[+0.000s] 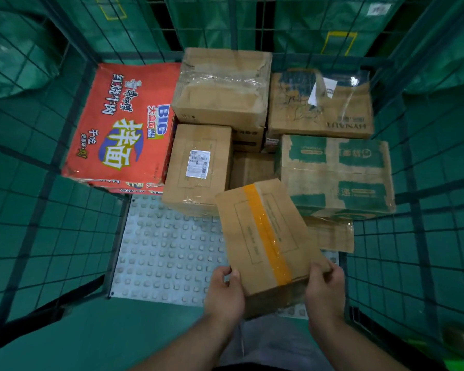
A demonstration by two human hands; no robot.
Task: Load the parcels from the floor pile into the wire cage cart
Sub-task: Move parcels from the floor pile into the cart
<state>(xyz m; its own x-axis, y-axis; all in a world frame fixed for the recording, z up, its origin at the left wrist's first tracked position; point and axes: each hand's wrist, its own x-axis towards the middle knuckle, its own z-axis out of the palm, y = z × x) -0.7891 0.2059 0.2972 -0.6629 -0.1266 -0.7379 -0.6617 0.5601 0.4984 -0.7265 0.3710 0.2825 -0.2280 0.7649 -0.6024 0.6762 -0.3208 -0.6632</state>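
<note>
Studded grey decking of the wire cage cart shows at the near edge, where your left hand and right hand each grip a near corner of a brown parcel crossed by orange tape, held tilted over the deck. Just beyond it sit a white-labelled carton and a green-printed carton. Farther back, towards the rear mesh, stand a red noodle case, a clear-taped brown box and a printed brown box.

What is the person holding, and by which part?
A brown cardboard box with orange tape, by its near corners: left hand one side, right hand the other.
</note>
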